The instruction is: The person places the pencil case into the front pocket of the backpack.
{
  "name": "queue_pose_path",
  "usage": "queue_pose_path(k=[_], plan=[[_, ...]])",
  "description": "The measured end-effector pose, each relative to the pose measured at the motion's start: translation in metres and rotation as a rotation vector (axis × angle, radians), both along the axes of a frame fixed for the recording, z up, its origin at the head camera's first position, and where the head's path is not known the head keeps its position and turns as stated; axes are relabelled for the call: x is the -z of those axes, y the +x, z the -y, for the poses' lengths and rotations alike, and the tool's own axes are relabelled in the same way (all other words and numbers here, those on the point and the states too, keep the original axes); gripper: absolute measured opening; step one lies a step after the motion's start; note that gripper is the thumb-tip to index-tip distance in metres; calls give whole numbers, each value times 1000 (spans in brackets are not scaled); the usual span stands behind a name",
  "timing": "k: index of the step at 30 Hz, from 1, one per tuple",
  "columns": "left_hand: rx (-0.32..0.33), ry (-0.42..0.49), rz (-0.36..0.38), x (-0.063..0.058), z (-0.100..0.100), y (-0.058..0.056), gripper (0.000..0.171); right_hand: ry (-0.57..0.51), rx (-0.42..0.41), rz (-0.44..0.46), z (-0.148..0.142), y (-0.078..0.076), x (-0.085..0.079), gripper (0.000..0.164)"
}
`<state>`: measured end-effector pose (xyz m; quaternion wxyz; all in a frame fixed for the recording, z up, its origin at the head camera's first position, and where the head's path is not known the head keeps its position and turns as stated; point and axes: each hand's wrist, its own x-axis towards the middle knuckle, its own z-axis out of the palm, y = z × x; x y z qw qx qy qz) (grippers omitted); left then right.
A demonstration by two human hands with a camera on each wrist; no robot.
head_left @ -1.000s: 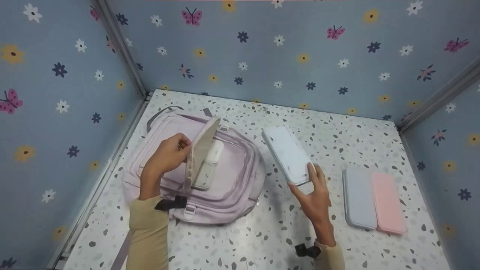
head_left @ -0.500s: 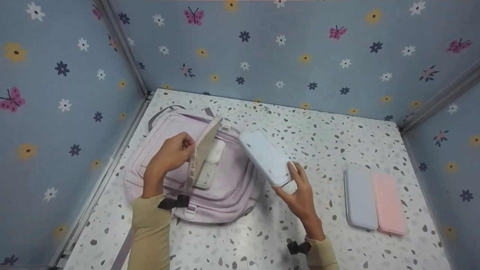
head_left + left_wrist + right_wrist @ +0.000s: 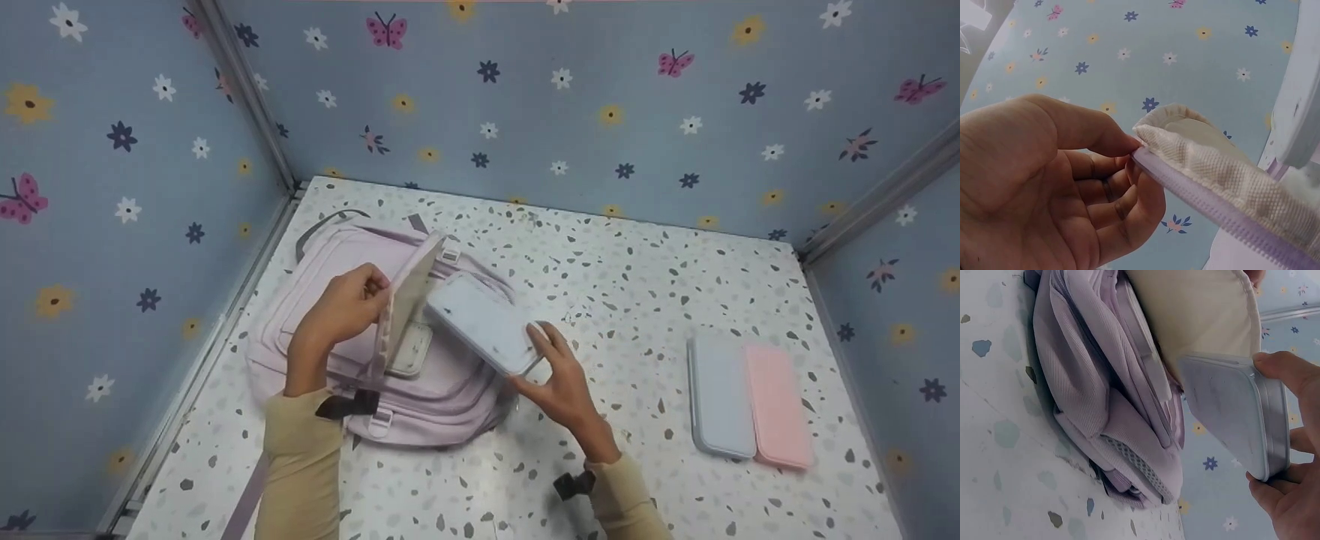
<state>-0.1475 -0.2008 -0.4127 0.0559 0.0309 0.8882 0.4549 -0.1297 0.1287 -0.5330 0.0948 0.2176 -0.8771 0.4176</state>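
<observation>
A pale pink backpack [image 3: 450,420] lies on the left of the table, its front pocket flap [image 3: 409,289] lifted. My left hand [image 3: 341,307] pinches the zippered edge of that flap between thumb and finger, as the left wrist view shows up close. With fingers and thumb at its near end, my right hand [image 3: 559,382] grips a white flat case [image 3: 487,319], held tilted over the open pocket. The case's far end comes close to the flap's cream lining [image 3: 1207,315]. Inside the pocket a small whitish case [image 3: 411,351] shows; the held case covers what lies beyond it.
On the right side of the table, a grey-blue case [image 3: 722,397] and a pink case [image 3: 778,409] lie side by side. Flower-patterned panels [image 3: 525,97] stand around the speckled table [image 3: 615,285]. A strap [image 3: 244,502] trails from the backpack toward the front.
My right hand has carried the white case leftward from beside the backpack to over its open pocket, turning it slightly. My left hand keeps holding the flap up.
</observation>
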Motion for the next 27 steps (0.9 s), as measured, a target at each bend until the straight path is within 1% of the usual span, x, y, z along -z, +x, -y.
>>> queue_pose_path(k=[3,8,10,12,15,17,22,27], plan=[[-3,8,-6,0,0,0,15,16,-32,4,6,-4,1,79],[-8,12,-11,-1,-2,1,15,32,-92,79,11,-14,7,79],[-9,10,-14,-1,-2,1,15,15,-103,109,12,-17,8,80],[-10,-3,-30,-1,-3,2,14,-27,-94,118,12,-20,9,81],[-3,-39,-69,-1,-5,1,12,-84,-60,104,13,-22,9,85],[4,-53,-90,-1,-7,1,11,-99,-40,92,14,-23,10,87],[32,-37,-93,-3,-13,0,11,-59,-21,83,17,-27,12,87],[42,-45,-107,-6,-19,-3,10,-34,-38,86,22,-32,13,87]])
